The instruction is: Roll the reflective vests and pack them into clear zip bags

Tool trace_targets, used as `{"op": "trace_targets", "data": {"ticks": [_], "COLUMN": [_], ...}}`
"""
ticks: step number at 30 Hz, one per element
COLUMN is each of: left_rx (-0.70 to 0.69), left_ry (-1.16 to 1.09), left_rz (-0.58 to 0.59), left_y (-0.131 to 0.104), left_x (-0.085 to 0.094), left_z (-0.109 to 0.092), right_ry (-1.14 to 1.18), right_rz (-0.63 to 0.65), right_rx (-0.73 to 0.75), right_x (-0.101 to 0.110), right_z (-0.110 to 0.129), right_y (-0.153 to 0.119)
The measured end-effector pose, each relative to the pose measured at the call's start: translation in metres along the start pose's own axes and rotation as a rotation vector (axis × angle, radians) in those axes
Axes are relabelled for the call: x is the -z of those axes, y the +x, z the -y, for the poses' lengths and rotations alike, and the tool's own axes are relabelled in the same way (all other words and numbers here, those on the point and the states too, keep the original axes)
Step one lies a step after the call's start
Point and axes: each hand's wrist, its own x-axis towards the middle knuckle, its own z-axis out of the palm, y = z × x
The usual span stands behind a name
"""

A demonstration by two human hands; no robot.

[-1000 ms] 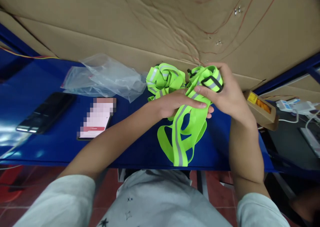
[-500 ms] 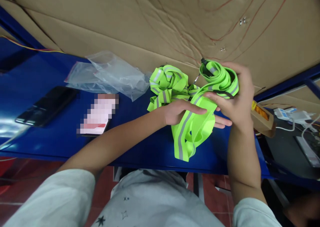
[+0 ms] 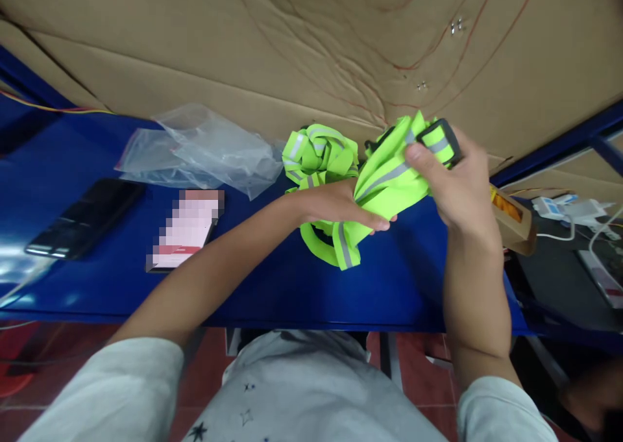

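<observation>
A bundle of neon-green reflective strap (image 3: 389, 185) with a grey stripe is held between both hands above the blue table. My right hand (image 3: 455, 185) grips its upper right end, the thumb beside a black plastic buckle (image 3: 440, 142). My left hand (image 3: 348, 205) is closed round the lower left part, thumb lying over the strap and most fingers hidden beneath. A short loop of strap hangs below the left hand. Just behind that hand, a second tangled heap of the same green strap (image 3: 318, 150) rests on the table.
Clear plastic bags (image 3: 209, 150) lie at the back left of the blue table (image 3: 272, 293). Nearer are a dark phone (image 3: 82, 218) and a phone with a blurred-out screen (image 3: 187, 228). A cardboard box (image 3: 513, 218) and white adapters (image 3: 564, 208) are at the right. Brown cardboard (image 3: 195, 46) forms the back wall.
My right hand has turned the coiled bundle over, so a black buckle now faces up. My left hand has closed on the strap, and the hanging loop has shifted left and become shorter.
</observation>
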Motion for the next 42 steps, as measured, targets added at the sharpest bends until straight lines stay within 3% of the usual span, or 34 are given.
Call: {"op": "trace_targets", "data": {"ticks": [3, 5, 11, 14, 19, 22, 28, 32, 34, 37, 42], "left_rx": [-0.018, -0.022, -0.102, -0.143, -0.17, -0.168, -0.061, 0.011, 0.009, 0.069, 0.058], "left_ry": [0.084, 0.096, 0.009, -0.005, 0.065, 0.079, -0.37, -0.583, -0.556, -0.383, -0.029], "left_rz": [0.05, 0.086, 0.218, 0.205, 0.131, 0.077, 0.068, 0.094, 0.065, 0.018, -0.115], "left_y": [-0.003, -0.005, -0.004, -0.002, 0.002, 0.004, 0.008, 0.016, 0.017, 0.015, 0.009], "left_x": [0.009, 0.011, 0.007, 0.005, 0.011, 0.013, 0.002, -0.011, -0.015, -0.014, 0.001], "left_z": [-0.005, -0.007, -0.009, -0.011, -0.007, 0.0, 0.013, 0.02, 0.022, 0.022, 0.015], "right_ry": [0.205, 0.239, 0.023, -0.016, -0.072, -0.142, -0.258, -0.234, -0.209, -0.173, -0.015], "right_rz": [0.126, 0.178, 0.016, 0.0, 0.364, 0.515, 0.358, 0.144, 0.057, 0.031, -0.019], "right_rx": [-0.229, -0.273, -0.129, -0.056, -0.088, -0.003, 0.154, 0.185, 0.192, 0.179, -0.004], "right_x": [-0.008, -0.01, -0.011, -0.014, -0.011, -0.012, -0.022, -0.016, -0.011, -0.004, 0.004], "right_z": [-0.005, -0.004, -0.014, -0.024, -0.012, -0.003, -0.008, -0.006, -0.002, 0.001, -0.001], "right_y": [0.001, 0.0, 0.004, 0.008, 0.004, 0.0, 0.001, 0.003, 0.003, 0.003, 0.002]}}
